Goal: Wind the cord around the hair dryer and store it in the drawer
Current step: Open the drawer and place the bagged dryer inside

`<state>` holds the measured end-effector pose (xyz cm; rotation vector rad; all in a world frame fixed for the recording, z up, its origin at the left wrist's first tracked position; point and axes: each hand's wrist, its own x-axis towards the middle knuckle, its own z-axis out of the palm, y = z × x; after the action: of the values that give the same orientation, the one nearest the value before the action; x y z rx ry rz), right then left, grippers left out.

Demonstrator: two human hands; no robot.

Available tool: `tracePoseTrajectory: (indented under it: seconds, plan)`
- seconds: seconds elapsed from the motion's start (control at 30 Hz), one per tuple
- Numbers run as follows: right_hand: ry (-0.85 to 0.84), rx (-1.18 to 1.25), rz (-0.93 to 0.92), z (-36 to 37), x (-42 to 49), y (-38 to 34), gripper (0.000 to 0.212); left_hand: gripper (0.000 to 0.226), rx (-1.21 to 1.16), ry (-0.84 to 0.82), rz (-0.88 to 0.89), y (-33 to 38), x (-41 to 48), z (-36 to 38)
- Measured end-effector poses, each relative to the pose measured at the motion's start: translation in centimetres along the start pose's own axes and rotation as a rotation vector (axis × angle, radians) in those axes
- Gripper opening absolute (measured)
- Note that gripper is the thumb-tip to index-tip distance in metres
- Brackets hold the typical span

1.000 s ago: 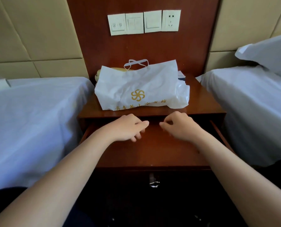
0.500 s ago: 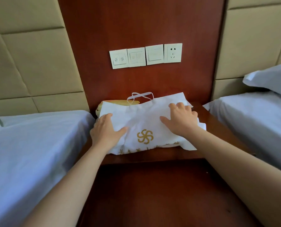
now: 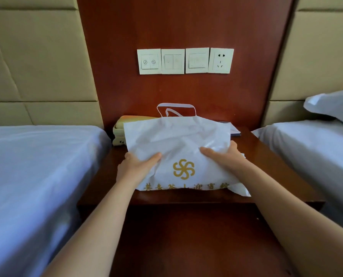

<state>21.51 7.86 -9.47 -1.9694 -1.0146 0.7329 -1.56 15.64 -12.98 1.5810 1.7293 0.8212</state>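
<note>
Both hands hold a white plastic bag (image 3: 178, 140) with a gold pinwheel mark, which sits near the front edge of the nightstand (image 3: 270, 162). The left hand (image 3: 135, 168) grips the bag's left side, thumb laid across the front and fingers tucked out of sight behind it. The right hand (image 3: 224, 158) grips the right side the same way, thumb on the front and fingers curled round the edge. The hair dryer cannot be seen, and whether it lies inside the bag cannot be told. The drawer (image 3: 196, 236) stands pulled out below the nightstand's front edge. A cream telephone (image 3: 118, 136) sits at the back left corner, just behind the bag. Beds flank the nightstand on both sides.
</note>
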Motion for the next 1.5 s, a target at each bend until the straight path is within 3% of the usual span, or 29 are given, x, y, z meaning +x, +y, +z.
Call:
tracePoseTrajectory:
  seconds: [0.17, 0.27, 0.47, 0.6, 0.7, 0.83, 0.93, 1.13, 1.27, 1.37, 1.43, 1.5]
  plan:
    - [-0.061, 0.033, 0.098, 0.0, -0.1, -1.0, 0.114, 0.115, -0.029, -0.026, -0.05, 1.1, -0.5, -0.5]
    - [-0.087, -0.004, 0.117, -0.2, -0.5, -1.0, 0.093, 0.122, -0.111, -0.049, -0.102, 1.3, -0.7, -0.3]
    - [-0.1, 0.023, 0.119, -0.9, -1.5, -0.2, 0.087, 0.109, -0.153, -0.06, -0.117, 1.1, -1.4, 0.1]
    - [-0.106, 0.04, 0.12, -1.7, -3.3, 0.6, 0.091, 0.115, -0.172, 0.005, -0.079, 1.4, -3.6, -0.1]
    - [-0.127, 0.07, 0.094, -2.4, -4.5, 1.1, 0.096, 0.103, -0.118, 0.097, -0.031, 2.1, -5.4, -0.8]
    - [-0.153, 0.083, 0.046, -2.4, -6.8, 1.5, 0.083, 0.096, -0.075, 0.198, 0.043, 2.1, -7.9, -1.9]
    - [-0.165, 0.087, 0.011, -2.2, -8.6, 1.6, 0.097, 0.088, -0.051, 0.226, 0.034, 1.4, -9.4, -2.6]
    - [-0.178, 0.194, -0.04, -3.1, -11.4, 4.0, 0.094, 0.078, -0.113, 0.234, 0.057, 1.0, -13.0, -3.1]
    - [-0.18, 0.208, -0.046, -4.4, -12.5, 6.7, 0.104, 0.072, -0.152, 0.14, 0.06, 0.6, -15.5, -2.4]
    - [-0.276, 0.196, -0.055, -5.5, -12.7, 8.5, 0.114, 0.074, -0.168, 0.039, 0.046, -0.1, -16.9, -2.1]
    - [-0.329, 0.176, -0.046, -6.2, -13.2, 8.9, 0.106, 0.078, -0.164, -0.006, 0.018, -0.8, -17.8, -1.8]
    - [-0.393, 0.118, -0.069, -6.8, -13.9, 9.0, 0.071, 0.088, -0.164, -0.028, -0.018, -1.7, -18.9, -1.4]
